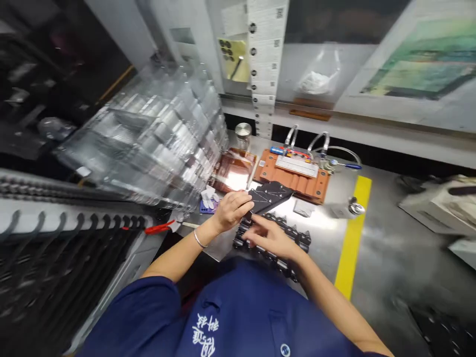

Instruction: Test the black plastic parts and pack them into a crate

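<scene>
My left hand (232,210), a thin bracelet on its wrist, is closed on the near left end of a flat black plastic part (270,195). Small bright dots line the part's upper face, and it is tilted above the bench. Just beside it, my right hand (275,240) has its index finger stretched towards the held end, with the thumb apart. Whether that fingertip touches the part I cannot tell. Beneath my right hand lie several knobbly black pieces (302,240) in rows, partly covered by the hand.
Stacked clear plastic trays (163,134) rise at the left. Behind the hands sit an orange-brown fixture (267,171) with hoses and an amber tray (234,171). A metal-topped jar (243,131) stands at the back. Yellow tape (353,238) crosses the metal bench; a white box (442,203) is right.
</scene>
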`<state>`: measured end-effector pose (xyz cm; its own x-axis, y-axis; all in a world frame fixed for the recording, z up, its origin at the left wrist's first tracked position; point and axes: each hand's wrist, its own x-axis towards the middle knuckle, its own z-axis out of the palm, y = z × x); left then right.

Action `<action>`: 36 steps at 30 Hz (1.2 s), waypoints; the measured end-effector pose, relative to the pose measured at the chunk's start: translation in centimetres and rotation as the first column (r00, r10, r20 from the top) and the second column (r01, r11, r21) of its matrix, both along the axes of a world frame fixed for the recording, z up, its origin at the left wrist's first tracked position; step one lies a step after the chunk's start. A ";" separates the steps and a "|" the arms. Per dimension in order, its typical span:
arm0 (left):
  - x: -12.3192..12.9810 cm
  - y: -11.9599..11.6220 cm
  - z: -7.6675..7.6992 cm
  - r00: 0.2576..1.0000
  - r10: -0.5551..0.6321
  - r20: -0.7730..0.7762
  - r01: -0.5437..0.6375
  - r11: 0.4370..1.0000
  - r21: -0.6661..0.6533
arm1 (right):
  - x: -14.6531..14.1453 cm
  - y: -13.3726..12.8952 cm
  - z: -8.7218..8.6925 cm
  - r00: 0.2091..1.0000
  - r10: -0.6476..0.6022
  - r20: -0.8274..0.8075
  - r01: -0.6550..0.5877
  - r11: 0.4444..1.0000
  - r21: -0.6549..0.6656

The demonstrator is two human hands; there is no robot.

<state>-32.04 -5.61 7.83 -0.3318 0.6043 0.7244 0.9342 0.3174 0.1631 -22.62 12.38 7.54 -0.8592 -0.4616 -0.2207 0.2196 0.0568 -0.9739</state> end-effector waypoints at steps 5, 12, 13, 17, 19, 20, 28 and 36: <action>0.2 -10.6 9.7 0.742 0.649 -0.166 -0.608 0.757 0.240 | -5.6 0.0 -3.1 0.960 -0.215 -0.179 0.247 0.952 0.181; -3.0 -19.5 16.0 0.340 0.933 0.114 -0.940 0.342 0.008 | -14.7 -7.0 -9.6 0.845 0.242 -0.477 0.313 0.500 0.808; -3.4 -19.7 15.9 0.349 0.927 0.141 -0.929 0.362 -0.082 | -15.1 -7.7 -10.2 0.855 0.294 -0.428 0.282 0.429 0.858; -2.9 -18.0 13.8 0.376 0.914 0.152 -0.912 0.394 -0.111 | -15.0 -8.4 -12.5 0.860 0.395 -0.324 0.215 0.294 0.931; -1.8 -15.8 11.5 0.467 0.871 0.152 -0.882 0.470 0.012 | -14.6 -8.0 -13.3 0.840 0.401 -0.365 0.237 0.333 0.913; -1.2 -14.6 9.9 0.545 0.820 0.178 -0.837 0.545 0.050 | -14.5 -7.7 -13.4 0.838 0.385 -0.386 0.242 0.372 0.896; -6.3 -7.4 -5.9 -0.006 0.465 0.885 -0.557 0.734 -0.389 | -14.9 -6.1 -14.1 0.885 0.206 -0.418 0.233 0.580 0.780; -10.7 -6.5 -8.0 -0.297 0.433 0.851 -0.519 0.675 -0.525 | -14.1 -5.2 -15.1 0.876 -0.029 -0.482 0.326 0.771 0.547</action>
